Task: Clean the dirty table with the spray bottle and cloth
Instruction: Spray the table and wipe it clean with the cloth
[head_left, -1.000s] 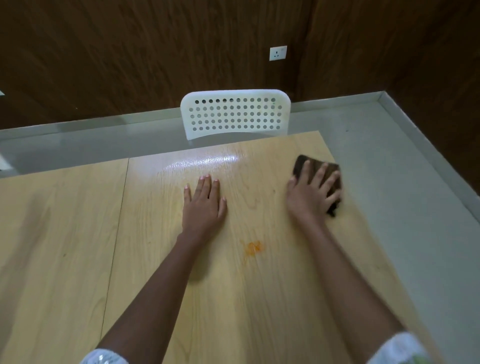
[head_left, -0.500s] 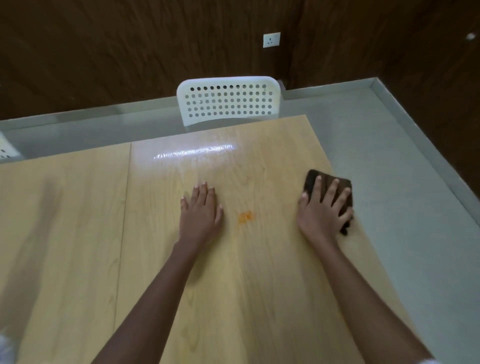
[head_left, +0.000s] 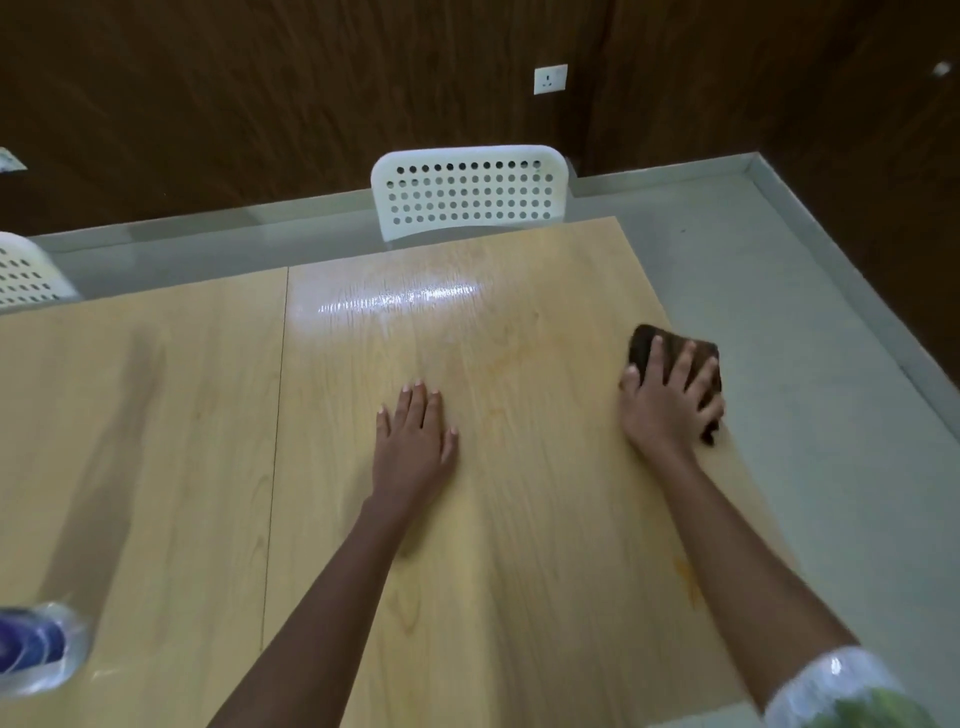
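Observation:
My left hand (head_left: 415, 441) lies flat on the light wooden table (head_left: 156, 441), fingers straight. My right hand (head_left: 667, 402) presses with spread fingers on a dark brown cloth (head_left: 647, 345) near the table's right edge. Between the hands is a faint orange smear (head_left: 493, 395). A thin orange streak (head_left: 685, 577) shows beside my right forearm. The spray bottle (head_left: 34, 649), clear with a blue label and blurred, stands at the lower left, far from both hands.
A white perforated chair (head_left: 467, 189) is tucked at the table's far edge, and part of a second one (head_left: 23, 273) is at the far left. Grey floor (head_left: 805, 364) lies right of the table, with dark wood walls behind.
The view has shifted, bringing the spray bottle into sight at lower left. The distinct orange spot between the hands now shows only as a faint smear. My right hand stays on the cloth.

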